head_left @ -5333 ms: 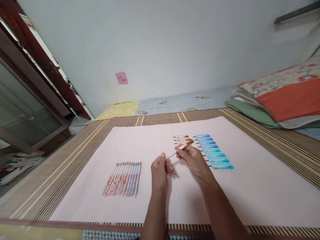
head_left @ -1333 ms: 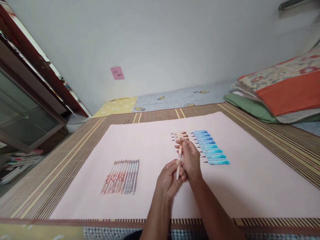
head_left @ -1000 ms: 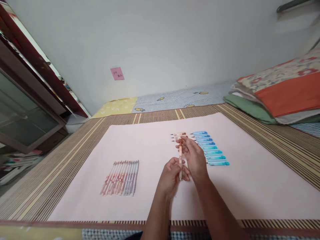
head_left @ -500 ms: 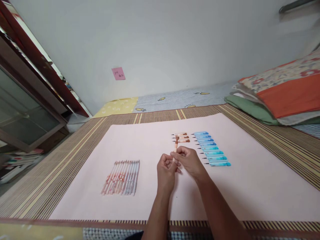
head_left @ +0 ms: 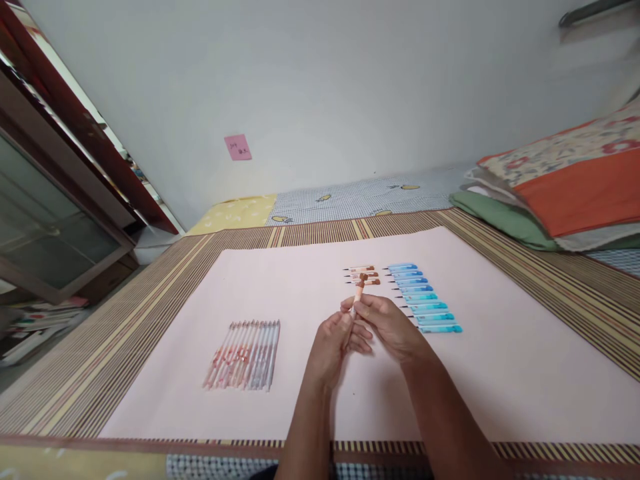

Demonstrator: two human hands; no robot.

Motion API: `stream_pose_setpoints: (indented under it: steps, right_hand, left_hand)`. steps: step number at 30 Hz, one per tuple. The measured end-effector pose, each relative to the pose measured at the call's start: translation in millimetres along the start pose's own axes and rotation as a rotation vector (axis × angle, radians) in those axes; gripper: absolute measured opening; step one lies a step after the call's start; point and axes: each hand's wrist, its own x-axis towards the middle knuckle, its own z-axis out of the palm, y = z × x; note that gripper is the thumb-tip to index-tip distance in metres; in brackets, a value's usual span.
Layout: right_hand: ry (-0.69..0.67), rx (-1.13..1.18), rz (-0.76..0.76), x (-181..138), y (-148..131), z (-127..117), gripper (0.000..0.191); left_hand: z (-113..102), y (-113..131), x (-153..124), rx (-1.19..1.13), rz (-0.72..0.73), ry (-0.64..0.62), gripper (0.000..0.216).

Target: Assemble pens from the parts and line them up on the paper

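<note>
Both hands hold one peach-coloured pen [head_left: 359, 291] with a brown top, raised above the pale pink sheet [head_left: 295, 280]. My left hand [head_left: 329, 345] pinches its lower part, which the fingers mostly hide. Higher on the barrel, the thumb and fingers of my right hand [head_left: 393, 325] close around it. Just beyond the held pen lie a few brown-and-peach pens [head_left: 370, 275], partly covered by it. To their right runs a column of several blue and turquoise pens [head_left: 425, 297], their dark tips pointing left.
At left on the sheet, several clear-barrelled pens [head_left: 245, 353] lie side by side. Under the sheet is a striped mat [head_left: 165, 320]. Folded bedding [head_left: 575, 193] is piled at the right. A pink note [head_left: 238, 147] sticks to the wall behind.
The held pen has shifted slightly right and now leans more to the right. Both hands have moved a little rightward with it, and the left fingers have changed position on the lower part.
</note>
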Motion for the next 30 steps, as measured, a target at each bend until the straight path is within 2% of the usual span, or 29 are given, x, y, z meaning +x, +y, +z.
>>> stream_pose_setpoints:
  steps: [3,6,8,10,15,18,22,30]
  right_hand:
    - [0.108,-0.08,-0.054,4,3,-2,0.041]
    - [0.072,-0.053,-0.032,3,3,-1,0.038]
    - [0.004,0.022,-0.002,0,2,0,0.037]
    - [-0.015,0.063,0.001,-1,0,1,0.037]
    - [0.134,-0.078,-0.032,3,0,-3,0.041]
    - [0.177,-0.1,-0.074,5,2,-7,0.041]
    - [0.242,0.052,-0.148,8,3,-12,0.037]
    - [0.351,0.288,-0.166,13,8,-20,0.032]
  left_hand:
    - [1,-2,1,0.127,0.109,0.134,0.042]
    - [1,-2,0,0.139,0.081,0.077,0.04]
    - [2,-2,-1,0.092,0.025,0.005,0.045]
    - [2,-3,0,0.066,0.006,-0.012,0.049]
    - [3,-5,3,0.181,0.092,0.123,0.041]
    - [3,-5,3,0.237,0.112,0.083,0.039]
    - [3,-8,2,0.264,0.114,0.018,0.045]
    - [2,-12,4,0.256,0.102,0.034,0.039]
